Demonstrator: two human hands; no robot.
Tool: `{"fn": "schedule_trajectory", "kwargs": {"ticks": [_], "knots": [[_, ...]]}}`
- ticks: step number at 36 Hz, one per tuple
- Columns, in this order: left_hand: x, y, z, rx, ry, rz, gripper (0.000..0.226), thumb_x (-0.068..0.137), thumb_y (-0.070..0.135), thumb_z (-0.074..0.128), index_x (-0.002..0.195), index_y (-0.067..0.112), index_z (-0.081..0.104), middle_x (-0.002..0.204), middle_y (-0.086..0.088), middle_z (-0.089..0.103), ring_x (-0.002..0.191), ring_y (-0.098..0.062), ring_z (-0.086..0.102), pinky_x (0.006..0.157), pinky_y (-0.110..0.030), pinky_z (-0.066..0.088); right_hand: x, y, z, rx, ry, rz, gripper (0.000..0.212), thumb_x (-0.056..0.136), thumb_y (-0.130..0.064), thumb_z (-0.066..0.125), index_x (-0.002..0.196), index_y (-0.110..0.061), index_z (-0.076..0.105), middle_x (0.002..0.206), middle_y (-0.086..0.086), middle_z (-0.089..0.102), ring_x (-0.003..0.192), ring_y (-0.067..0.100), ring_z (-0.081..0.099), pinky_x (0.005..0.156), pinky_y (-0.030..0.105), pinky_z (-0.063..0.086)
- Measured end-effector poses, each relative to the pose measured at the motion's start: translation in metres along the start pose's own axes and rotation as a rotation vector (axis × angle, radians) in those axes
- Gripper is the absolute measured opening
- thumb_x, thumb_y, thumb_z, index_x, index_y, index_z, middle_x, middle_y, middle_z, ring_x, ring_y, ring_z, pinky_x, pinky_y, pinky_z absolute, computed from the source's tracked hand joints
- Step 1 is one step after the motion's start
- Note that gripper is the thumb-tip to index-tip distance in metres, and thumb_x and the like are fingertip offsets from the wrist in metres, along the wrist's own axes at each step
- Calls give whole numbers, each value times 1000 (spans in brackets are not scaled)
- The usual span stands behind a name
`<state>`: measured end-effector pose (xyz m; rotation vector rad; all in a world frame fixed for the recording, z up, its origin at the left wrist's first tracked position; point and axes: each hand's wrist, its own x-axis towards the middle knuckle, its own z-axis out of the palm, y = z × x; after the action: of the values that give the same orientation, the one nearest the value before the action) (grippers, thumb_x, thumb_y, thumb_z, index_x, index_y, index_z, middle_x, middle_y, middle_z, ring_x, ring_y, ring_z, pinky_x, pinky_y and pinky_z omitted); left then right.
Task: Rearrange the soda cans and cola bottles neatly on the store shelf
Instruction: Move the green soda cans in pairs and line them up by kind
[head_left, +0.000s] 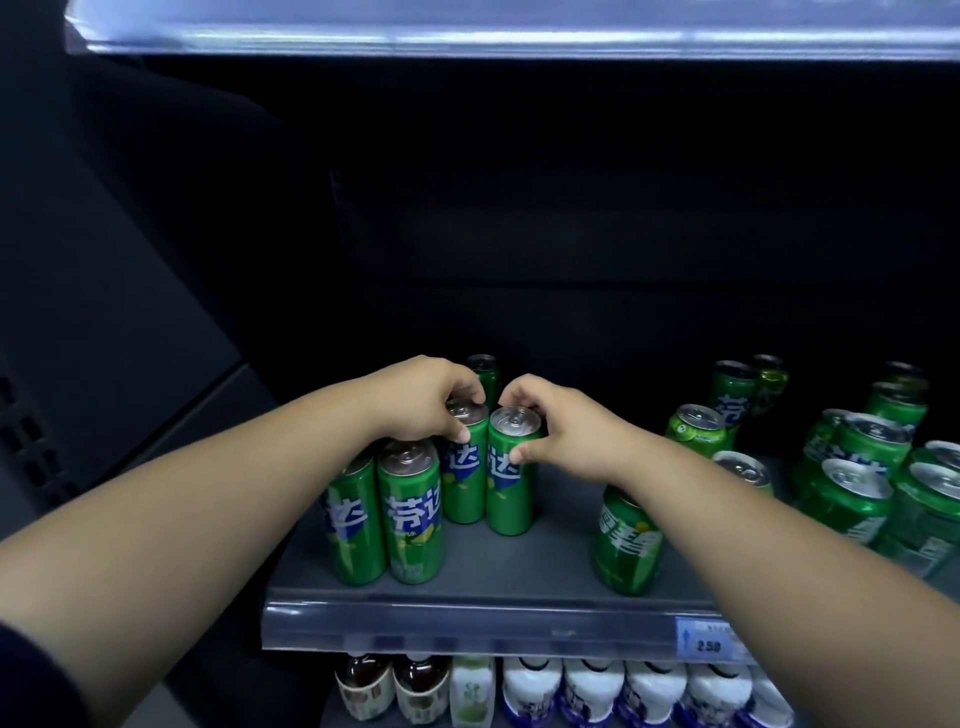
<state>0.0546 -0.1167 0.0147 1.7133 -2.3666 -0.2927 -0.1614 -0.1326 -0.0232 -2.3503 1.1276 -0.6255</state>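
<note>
Here, my count of the shelf as I see it from the head camera:

- Left hand: fingers closed over the top of a tall green can in the second row, thumb pressed on its side.
- Right hand: fingers curled round the rim of the neighbouring green can, thumb on its label. The two held cans stand upright, side by side and touching.
- Front pair: two more tall green cans, upright, just in front of and to the left of the held ones, near the shelf edge.
- One further can behind the hands, mostly hidden.
- Stubby green can under my right forearm, near the front edge, well apart from the tall group.
- Loose cluster of green cans at the right, unevenly spaced, some further back in the dark.
- Price tag on the clear front rail, right side, reading 2.50.
- Lower shelf: two brown bottles, then a row of white bottles to their right
</note>
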Motion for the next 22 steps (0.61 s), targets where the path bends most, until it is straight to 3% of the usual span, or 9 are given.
{"fn": "schedule_trajectory", "kwargs": {"ticks": [7,16,22], "knots": [[-4,-2,2,-2,6,-13,44,75,31,82,114,32,63,104,13,66,94,-8,61,87,-33,52,0,1,1,-11,-4,-3,52,75,-18,85,114,-32,53,113,-8,63,105,12,61,94,35,51],[-4,2,5,20,-24,-20,57,78,34,79,130,34,56,121,11,60,107,-11,58,95,-33,49,1,5,1,18,24,9,52,77,-13,82,118,-29,53,115,-7,63,106,12,61,95,32,50],[-7,-1,8,53,25,0,54,78,35,79,128,31,58,120,9,59,111,-12,56,97,-35,47,1,7,1,41,-51,22,68,81,-11,79,139,-29,47,138,-5,56,127,11,53,110,32,42]]}}
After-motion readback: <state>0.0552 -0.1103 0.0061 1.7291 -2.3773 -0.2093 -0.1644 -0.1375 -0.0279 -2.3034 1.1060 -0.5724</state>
